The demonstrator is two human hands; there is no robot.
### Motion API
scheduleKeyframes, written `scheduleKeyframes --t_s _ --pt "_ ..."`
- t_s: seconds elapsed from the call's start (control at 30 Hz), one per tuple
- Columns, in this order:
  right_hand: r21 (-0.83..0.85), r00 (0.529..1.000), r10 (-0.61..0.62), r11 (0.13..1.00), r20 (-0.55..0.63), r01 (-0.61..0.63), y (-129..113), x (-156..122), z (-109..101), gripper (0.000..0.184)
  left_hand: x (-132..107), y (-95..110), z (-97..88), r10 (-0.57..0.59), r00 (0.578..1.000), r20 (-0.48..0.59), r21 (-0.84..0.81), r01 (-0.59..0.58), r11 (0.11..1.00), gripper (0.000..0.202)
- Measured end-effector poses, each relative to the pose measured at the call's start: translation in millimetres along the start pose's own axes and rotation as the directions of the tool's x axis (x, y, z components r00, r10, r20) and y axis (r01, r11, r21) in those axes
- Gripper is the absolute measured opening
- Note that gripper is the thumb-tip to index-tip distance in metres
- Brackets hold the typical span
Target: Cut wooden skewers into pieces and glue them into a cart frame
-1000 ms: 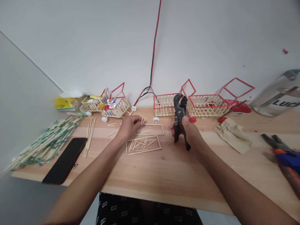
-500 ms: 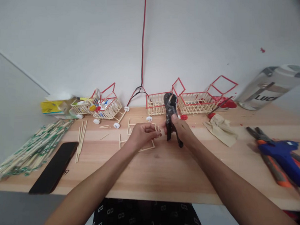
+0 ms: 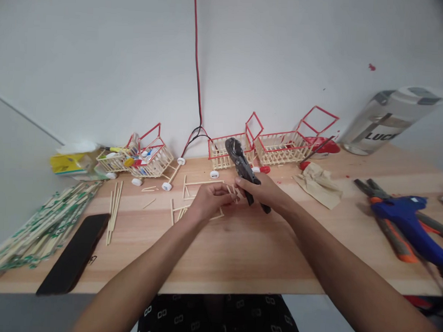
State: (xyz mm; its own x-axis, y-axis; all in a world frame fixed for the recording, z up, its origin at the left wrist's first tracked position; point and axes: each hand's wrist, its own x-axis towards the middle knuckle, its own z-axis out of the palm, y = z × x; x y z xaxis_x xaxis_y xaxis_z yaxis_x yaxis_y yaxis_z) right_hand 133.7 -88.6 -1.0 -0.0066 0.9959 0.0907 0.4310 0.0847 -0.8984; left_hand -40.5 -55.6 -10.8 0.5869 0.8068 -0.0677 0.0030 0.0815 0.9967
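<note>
The left hand (image 3: 210, 200) is over the worktop (image 3: 239, 264), its fingers pinching short wooden sticks (image 3: 232, 189) that poke up from the fingertips; the exact number is too small to tell. The right hand (image 3: 265, 190) is just beside it, fingers wrapped around the handles of a black cutter (image 3: 242, 167), which tilts with its head up and toward the left. Whether the cutter touches the sticks cannot be told.

Below and behind the left hand lie two flat stick frames, the farther frame (image 3: 203, 183) and the nearer frame (image 3: 172, 213), both partly hidden by that hand.

To the left are a few long loose sticks (image 3: 113, 212), a black phone (image 3: 74, 255) and a pile of wrapped chopsticks (image 3: 50, 227). Along the wall stand small stick carts with red trim: a filled cart (image 3: 157, 161) at left, a middle cart (image 3: 220, 158) and a right cart (image 3: 284, 151). An axle with white wheels (image 3: 174, 174) lies near the filled cart. At right are crumpled brown paper (image 3: 319, 185) and a blue glue gun (image 3: 406, 213) over orange-handled pliers (image 3: 392, 237).
</note>
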Motion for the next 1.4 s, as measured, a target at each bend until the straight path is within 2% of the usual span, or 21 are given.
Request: scheduleKeyframes --t_s 0.1,0.3,0.47,0.6,0.77,0.93,1.1,1.4 --pt "-0.06 0.999 -0.029 0.998 0.041 0.031 -5 -2 0 0.035 1 2 -3.6 -0.046 0.999 -0.006 -0.113 0.046 0.993 0.029" --pt "-0.098 1.0 -0.009 0.995 0.022 0.011 -9 -5 0 0.027 -2 3 -1.2 -0.045 0.998 -0.035 -0.05 0.043 0.998 0.033" --pt "-0.092 0.999 -0.012 0.996 0.031 0.014 -10 -5 -2 0.027 -4 9 0.7 -0.041 0.998 -0.045 -0.052 0.039 0.998 0.058" --pt "-0.1 0.997 -0.017 0.995 0.081 0.025 -14 -6 -2 0.023 -3 15 0.2 -0.098 0.995 0.004 -0.057 0.098 0.994 0.066" --pt "-0.105 0.996 -0.025 0.994 0.091 0.034 -16 -7 -2 0.028 0 15 -1.6 -0.159 0.985 0.072 -0.132 0.168 0.977 0.06" --pt "-0.001 0.998 0.019 1.0 0.067 -0.019 -12 -7 -1 0.03 -4 12 -4.5 -0.115 0.99 0.082 -0.207 0.13 0.97 0.053" --pt "0.119 0.999 0.028 0.992 0.024 -0.03 -12 -8 -2 0.034 -15 12 -9.0 -0.082 0.988 0.13 -0.108 0.096 0.989 0.053" --pt "0.012 0.999 0.002 1.0 -0.038 -0.001 -10 -7 2 0.029 -18 9 -1.9 -0.057 0.998 0.008 -0.096 0.057 0.994 0.04"
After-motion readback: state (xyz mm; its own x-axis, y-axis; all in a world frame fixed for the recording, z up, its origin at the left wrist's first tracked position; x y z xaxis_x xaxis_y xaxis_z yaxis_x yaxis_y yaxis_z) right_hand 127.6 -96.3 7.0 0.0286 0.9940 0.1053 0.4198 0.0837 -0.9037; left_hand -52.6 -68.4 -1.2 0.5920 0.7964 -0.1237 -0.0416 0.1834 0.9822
